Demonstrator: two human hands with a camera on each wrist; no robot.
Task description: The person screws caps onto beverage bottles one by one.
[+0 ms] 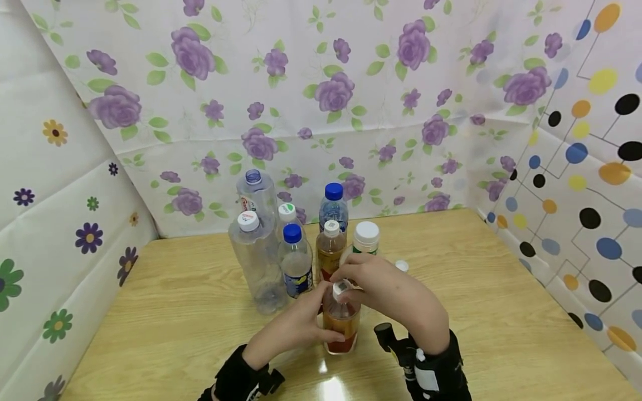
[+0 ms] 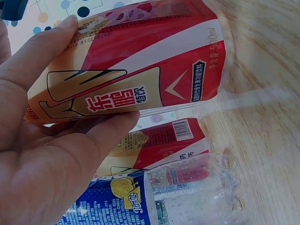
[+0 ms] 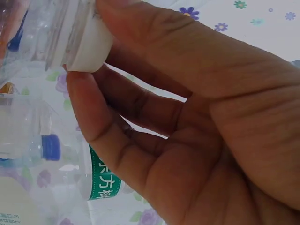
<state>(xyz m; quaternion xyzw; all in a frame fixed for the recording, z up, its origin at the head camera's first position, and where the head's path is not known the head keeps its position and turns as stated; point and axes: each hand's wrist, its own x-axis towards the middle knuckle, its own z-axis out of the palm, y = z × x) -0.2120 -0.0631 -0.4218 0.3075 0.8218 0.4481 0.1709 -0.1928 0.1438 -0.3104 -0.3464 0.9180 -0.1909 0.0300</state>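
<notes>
A plastic drink bottle [image 1: 342,326] with a red and gold label stands upright near the front of the group. My left hand [image 1: 301,320] grips its body, thumb on one side and fingers on the other; the label [image 2: 140,70] fills much of the left wrist view. At the bottle's top, my right hand [image 1: 388,284] pinches the white cap [image 3: 91,47] between thumb and fingertips. In the right wrist view the cap sits at the neck, with a narrow ring below it. The other right fingers curl loosely behind.
Close behind stand a blue-capped bottle [image 1: 297,270], a similar red-gold bottle [image 1: 331,248] and a white-lidded bottle [image 1: 366,234]. Farther back are a large clear bottle [image 1: 253,253], an uncapped one [image 1: 258,192] and a blue bottle [image 1: 333,210]. Patterned cloth [image 1: 261,111] borders the wooden table [image 1: 175,312].
</notes>
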